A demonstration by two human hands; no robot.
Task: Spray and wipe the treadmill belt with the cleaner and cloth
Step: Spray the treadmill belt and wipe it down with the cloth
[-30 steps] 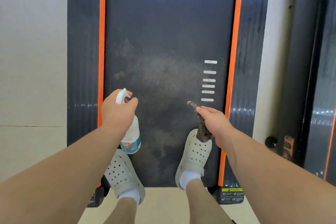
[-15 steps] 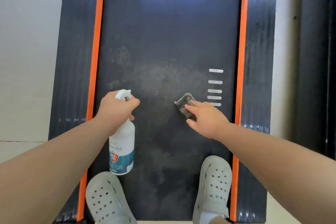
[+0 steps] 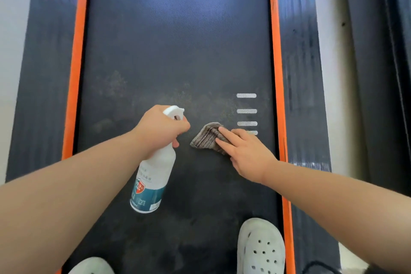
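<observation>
Head cam – R hand (image 3: pixel 246 153) presses cloth (image 3: pixel 205 138) on belt (image 3: pixel 178 51).

Pale wall (image 3: pixel 13 29) at left; pale floor strip (image 3: pixel 327 73) at right, dark panel (image 3: pixel 378 95) beyond.

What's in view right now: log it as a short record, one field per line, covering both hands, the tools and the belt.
left hand: closed around the spray bottle, finger at the trigger
nozzle: aimed forward over the belt
right hand: fingers flat, pressing the cloth
cloth: folded, striped, lying on the belt
treadmill belt: dark, pale smudges across the middle
white bars: right of the cloth
shoes: on the belt's near end
</observation>
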